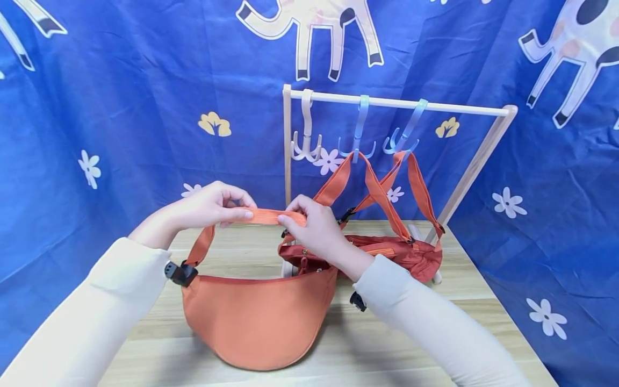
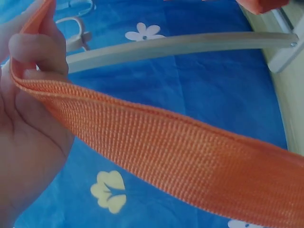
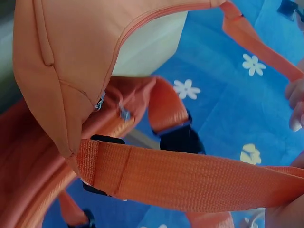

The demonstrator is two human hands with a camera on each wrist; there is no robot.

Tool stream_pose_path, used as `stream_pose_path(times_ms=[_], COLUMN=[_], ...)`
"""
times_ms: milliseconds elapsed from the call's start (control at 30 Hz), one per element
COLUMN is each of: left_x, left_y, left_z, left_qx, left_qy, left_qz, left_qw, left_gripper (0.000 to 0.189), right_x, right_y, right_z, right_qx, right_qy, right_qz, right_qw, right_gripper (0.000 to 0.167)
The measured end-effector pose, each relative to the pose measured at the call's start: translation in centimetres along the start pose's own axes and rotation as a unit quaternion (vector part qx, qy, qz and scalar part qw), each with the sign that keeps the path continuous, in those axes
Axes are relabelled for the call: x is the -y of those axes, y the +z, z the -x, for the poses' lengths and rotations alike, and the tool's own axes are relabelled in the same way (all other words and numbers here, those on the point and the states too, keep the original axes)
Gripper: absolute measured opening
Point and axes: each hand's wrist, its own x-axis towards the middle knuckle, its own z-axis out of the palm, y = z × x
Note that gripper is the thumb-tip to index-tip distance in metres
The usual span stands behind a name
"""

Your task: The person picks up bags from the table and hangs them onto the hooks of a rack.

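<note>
An orange crescent-shaped shoulder bag (image 1: 258,322) hangs upright from its webbing strap (image 1: 265,216), close over the wooden table. My left hand (image 1: 213,207) pinches the strap toward its left part, thumb along the front. With thumb and curled fingers, my right hand (image 1: 314,228) grips the same strap further right, so a short stretch runs level between them. In the left wrist view the webbing (image 2: 166,152) loops round the left fingers. In the right wrist view the strap (image 3: 166,175) joins the bag's end through a black buckle (image 3: 107,138).
Behind stands a wooden rack with a white rail (image 1: 396,102), carrying a beige hook (image 1: 307,129) and two blue hooks (image 1: 359,126). Darker red-orange bags (image 1: 420,258) hang by straps from the blue hooks, low over the table (image 1: 474,301). A blue patterned curtain (image 1: 145,80) encloses the table.
</note>
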Motion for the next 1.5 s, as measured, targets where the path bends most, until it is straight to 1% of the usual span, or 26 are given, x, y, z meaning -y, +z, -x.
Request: stream_pose_path(times_ms=[67, 133, 300, 367, 600, 800, 967, 1167, 1333, 1500], left_x=[-0.5, -0.9, -1.8, -2.1, -3.1, -4.0, -4.7, -5.6, -6.0, -6.4], left_y=[-0.1, -0.1, -0.4, -0.5, -0.3, -0.2, -0.1, 0.1, 0.3, 0.6], left_z=[-0.6, -1.3, -2.7, -3.2, -4.9, -6.3, -7.3, -8.7, -10.1, -11.3], left_qx=[-0.014, -0.026, -0.044, -0.055, -0.118, -0.162, -0.21, -0.266, -0.294, -0.326], left_qy=[-0.009, -0.011, -0.017, -0.021, -0.044, -0.051, -0.047, -0.057, -0.073, -0.059], left_qz=[-0.015, -0.027, -0.046, -0.049, -0.045, -0.046, -0.044, -0.044, -0.028, -0.045], left_qw=[0.9998, 0.9992, 0.9978, 0.9971, 0.991, 0.9845, 0.9755, 0.9612, 0.9527, 0.9425], left_gripper=[0.016, 0.017, 0.018, 0.019, 0.019, 0.019, 0.019, 0.018, 0.019, 0.018], right_x=[-0.1, -0.2, -0.3, -0.4, -0.3, -0.3, -0.4, -0.4, -0.3, -0.5], right_y=[-0.5, -1.0, -2.3, -2.8, -4.5, -5.8, -6.6, -7.3, -7.8, -8.4], right_z=[-0.3, -0.6, -1.5, -1.9, -3.2, -4.3, -5.4, -6.4, -7.1, -7.8], right_qx=[-0.01, -0.024, -0.039, -0.043, -0.053, -0.064, -0.088, -0.115, -0.14, -0.163], right_qy=[-0.003, -0.006, -0.001, 0.002, 0.014, 0.016, 0.013, 0.037, 0.052, 0.061], right_qz=[0.003, 0.015, 0.036, 0.044, 0.07, 0.091, 0.101, 0.095, 0.1, 0.12], right_qw=[0.9999, 0.9996, 0.9986, 0.9981, 0.9961, 0.9937, 0.991, 0.9882, 0.9838, 0.9774], right_gripper=[0.012, 0.012, 0.013, 0.013, 0.016, 0.018, 0.018, 0.019, 0.02, 0.02])
